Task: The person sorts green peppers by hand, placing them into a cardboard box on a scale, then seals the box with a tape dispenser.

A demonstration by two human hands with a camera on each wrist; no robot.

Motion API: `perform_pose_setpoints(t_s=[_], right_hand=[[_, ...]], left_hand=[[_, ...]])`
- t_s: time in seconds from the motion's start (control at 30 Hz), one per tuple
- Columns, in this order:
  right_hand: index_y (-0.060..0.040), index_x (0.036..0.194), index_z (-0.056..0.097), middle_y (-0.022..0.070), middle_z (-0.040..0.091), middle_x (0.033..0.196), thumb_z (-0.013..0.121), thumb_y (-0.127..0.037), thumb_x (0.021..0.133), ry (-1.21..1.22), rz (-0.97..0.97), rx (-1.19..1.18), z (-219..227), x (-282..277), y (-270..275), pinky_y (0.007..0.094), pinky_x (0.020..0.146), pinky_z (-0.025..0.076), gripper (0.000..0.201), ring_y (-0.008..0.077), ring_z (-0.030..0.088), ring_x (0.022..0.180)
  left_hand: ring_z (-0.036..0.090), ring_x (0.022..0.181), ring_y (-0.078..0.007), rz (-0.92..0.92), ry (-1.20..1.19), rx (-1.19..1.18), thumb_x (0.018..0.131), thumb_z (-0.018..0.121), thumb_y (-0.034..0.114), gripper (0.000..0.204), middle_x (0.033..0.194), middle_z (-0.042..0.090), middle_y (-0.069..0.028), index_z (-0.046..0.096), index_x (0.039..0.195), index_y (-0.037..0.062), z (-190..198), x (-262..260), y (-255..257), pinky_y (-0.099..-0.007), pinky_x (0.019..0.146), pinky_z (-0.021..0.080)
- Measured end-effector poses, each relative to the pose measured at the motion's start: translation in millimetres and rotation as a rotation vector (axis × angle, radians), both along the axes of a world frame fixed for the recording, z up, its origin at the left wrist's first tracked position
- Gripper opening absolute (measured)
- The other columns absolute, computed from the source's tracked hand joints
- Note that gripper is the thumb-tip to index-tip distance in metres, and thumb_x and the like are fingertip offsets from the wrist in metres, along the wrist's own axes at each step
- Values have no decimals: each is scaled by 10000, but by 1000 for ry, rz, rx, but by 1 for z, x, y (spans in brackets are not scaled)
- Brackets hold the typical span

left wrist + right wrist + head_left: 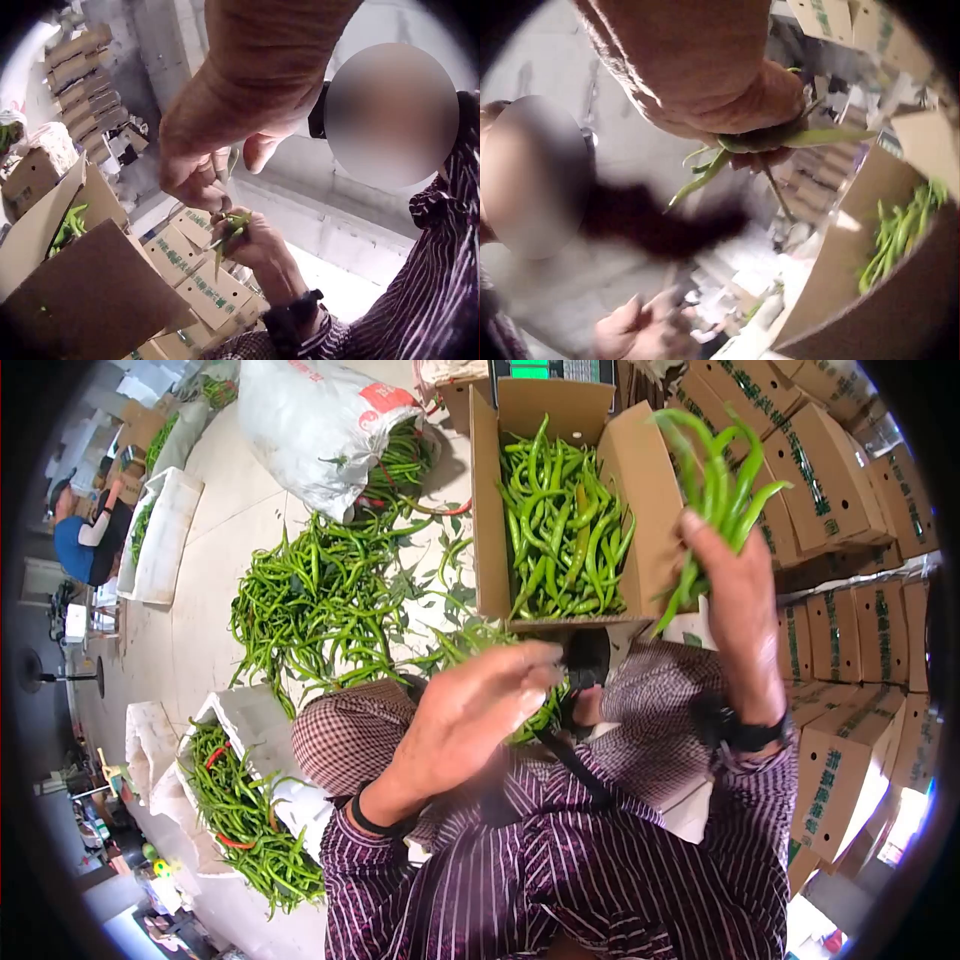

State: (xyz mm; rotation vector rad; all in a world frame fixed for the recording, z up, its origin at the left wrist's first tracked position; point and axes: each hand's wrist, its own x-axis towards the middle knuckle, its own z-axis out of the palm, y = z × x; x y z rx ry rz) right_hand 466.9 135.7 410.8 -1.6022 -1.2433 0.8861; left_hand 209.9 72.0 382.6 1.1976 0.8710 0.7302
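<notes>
My right hand grips a bunch of long green chili peppers, raised beside the carton's right flap in the head view. Their tips fan out above the fist, and one hangs below it. In the right wrist view, peppers stick out on both sides of the fingers. My left hand, blurred, is over my lap with its fingers loosely bent and no pepper plainly in its grasp. In front stands an open cardboard carton, with many green chili peppers inside.
Loose chili peppers are heaped on the floor to the left, below a white sack spilling more. A tipped white foam box spills peppers nearer me. Stacked cartons line the right. Another person is at far left.
</notes>
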Motion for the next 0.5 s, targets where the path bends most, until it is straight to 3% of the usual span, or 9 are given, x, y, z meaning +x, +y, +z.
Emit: perform_pose_setpoints(t_s=[0.07, 0.13, 0.17, 0.23, 0.3, 0.4, 0.5], right_hand=[[1, 1028, 595, 25, 586, 772, 617, -235, 902, -90, -3, 113, 6, 22, 34, 263, 625, 475, 268, 105, 578, 709], [3, 1122, 571, 84, 633, 884, 626, -309, 889, -346, 79, 86, 5, 37, 70, 311, 713, 490, 393, 153, 606, 792], [3, 1122, 571, 84, 633, 884, 626, -309, 889, -355, 79, 96, -1, 38, 87, 311, 713, 490, 393, 153, 606, 792], [10, 1204, 541, 176, 653, 983, 621, -390, 884, -469, 157, -30, -26, 39, 123, 351, 806, 490, 518, 248, 643, 894], [13, 1254, 514, 254, 635, 1088, 610, -463, 874, -645, 376, 28, -74, 38, 155, 391, 898, 468, 616, 335, 629, 1019], [29, 1230, 555, 256, 623, 1146, 597, -463, 879, -532, 572, -246, -57, 21, 152, 389, 947, 455, 606, 350, 598, 1094], [34, 1200, 583, 250, 625, 1146, 595, -447, 883, -411, 674, -169, -68, 34, 150, 396, 938, 459, 576, 355, 602, 1085]], left_hand=[[601, 981, -165, 3, -1, 11, 935, 560, 149, 380, 1066, 644, -110, 525, 1255, -52, -4, -2, 3, -287, 899, 459], [590, 950, -125, -11, 18, -9, 937, 570, 154, 357, 1032, 651, -85, 548, 1227, -54, -4, -4, 9, -260, 858, 465], [590, 950, -125, -10, 9, 2, 937, 570, 154, 357, 1032, 651, -85, 548, 1227, -54, 1, -5, 11, -260, 858, 465], [594, 951, -129, 6, -2, -83, 938, 565, 142, 344, 1025, 662, -95, 552, 1223, -50, 8, -7, 16, -267, 863, 469], [596, 952, -129, 2, 19, -68, 935, 567, 138, 345, 1020, 670, -101, 553, 1227, -45, 4, -9, 20, -266, 860, 470], [603, 942, -132, 44, 30, -117, 918, 589, 135, 356, 1022, 671, -109, 555, 1220, -51, 2, -15, 27, -265, 839, 483], [616, 912, -147, 157, -77, -214, 900, 610, 134, 355, 1002, 668, -123, 565, 1196, -56, 1, -21, 33, -277, 804, 498]])
